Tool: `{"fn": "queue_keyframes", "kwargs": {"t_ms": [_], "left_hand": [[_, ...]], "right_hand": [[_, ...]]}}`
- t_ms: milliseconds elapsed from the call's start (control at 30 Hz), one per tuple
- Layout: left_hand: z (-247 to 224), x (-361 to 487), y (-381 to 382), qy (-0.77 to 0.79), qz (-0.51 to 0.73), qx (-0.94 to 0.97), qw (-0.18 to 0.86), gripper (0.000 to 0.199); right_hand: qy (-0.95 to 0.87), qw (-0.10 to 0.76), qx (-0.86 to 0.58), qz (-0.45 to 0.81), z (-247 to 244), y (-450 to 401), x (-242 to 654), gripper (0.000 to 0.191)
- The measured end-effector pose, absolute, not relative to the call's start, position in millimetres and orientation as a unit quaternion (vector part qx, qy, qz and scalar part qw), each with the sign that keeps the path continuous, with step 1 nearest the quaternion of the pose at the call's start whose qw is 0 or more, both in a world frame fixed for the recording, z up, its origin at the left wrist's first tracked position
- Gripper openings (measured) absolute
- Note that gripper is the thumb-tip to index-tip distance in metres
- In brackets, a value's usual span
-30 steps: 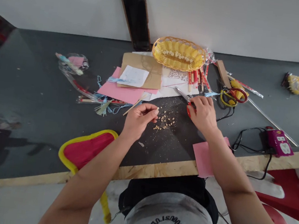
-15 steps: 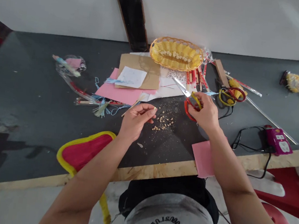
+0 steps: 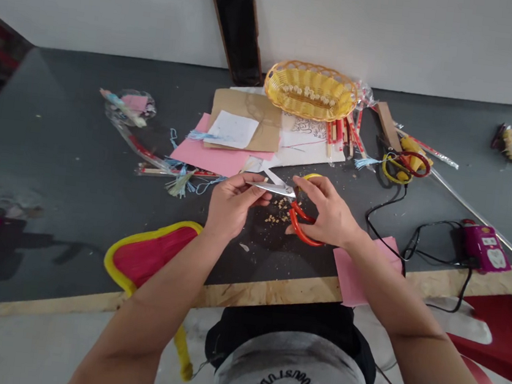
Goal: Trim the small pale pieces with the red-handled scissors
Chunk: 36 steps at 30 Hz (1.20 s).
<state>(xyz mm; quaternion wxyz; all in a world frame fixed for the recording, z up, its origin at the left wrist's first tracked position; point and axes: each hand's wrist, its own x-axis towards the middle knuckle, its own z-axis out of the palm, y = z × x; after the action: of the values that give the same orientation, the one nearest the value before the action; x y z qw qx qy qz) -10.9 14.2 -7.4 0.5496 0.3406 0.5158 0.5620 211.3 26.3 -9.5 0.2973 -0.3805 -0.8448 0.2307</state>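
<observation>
One pair of scissors (image 3: 289, 191) is gripped by the right hand (image 3: 331, 212), its two blades parted at the left hand (image 3: 231, 206), whose fingertips are pinched closed, contents indistinguishable. Below, uncounted pale bits (image 3: 275, 219) are scattered; beyond, one basket (image 3: 310, 107) is seen.

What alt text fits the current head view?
A person's right hand holds open red-and-yellow-handled scissors, one blade at the pinched left hand, above small pale pieces on a gray table. Papers and a yellow woven basket lie beyond.
</observation>
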Motion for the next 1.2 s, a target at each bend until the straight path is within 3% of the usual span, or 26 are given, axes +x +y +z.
{"fn": "queue_keyframes", "kwargs": {"t_ms": [600,1200], "left_hand": [[-15,-14,12,0.52,0.532,0.396,0.538,0.033],[-24,-14,9,0.531,0.535,0.433,0.494,0.032]], "right_hand": [[-0.855,0.255,-0.369,0.26,-14,26,212,0.094],[-0.877,0.276,-0.357,0.168,-11,23,211,0.077]]}}
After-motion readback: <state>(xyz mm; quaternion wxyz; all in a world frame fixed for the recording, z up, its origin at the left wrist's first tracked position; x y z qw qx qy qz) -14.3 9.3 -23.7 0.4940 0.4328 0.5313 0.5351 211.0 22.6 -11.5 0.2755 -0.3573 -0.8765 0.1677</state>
